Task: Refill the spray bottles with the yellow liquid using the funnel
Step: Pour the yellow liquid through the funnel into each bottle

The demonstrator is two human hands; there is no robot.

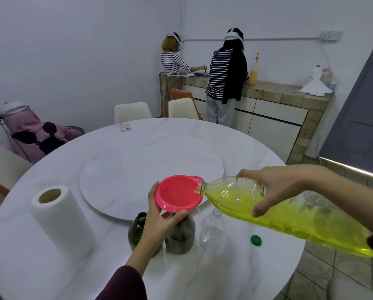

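Note:
My left hand [159, 221] grips the rim of a pink funnel [178, 194] that sits in the neck of a dark glass bottle [180, 234]. My right hand [274, 189] holds a large clear plastic bottle of yellow liquid [289, 219], tilted with its open mouth at the funnel's right rim. A second dark green bottle [136, 231] stands to the left, partly behind my left wrist. A clear empty plastic bottle [212, 231] stands to the right. A green cap [256, 240] lies on the table.
A paper towel roll [60, 217] stands at the left of the round white table [235, 148], with a lazy Susan [138, 169] in the middle and a pink phone [124, 127] at the far edge. Chairs surround the table. Two people stand at a far counter.

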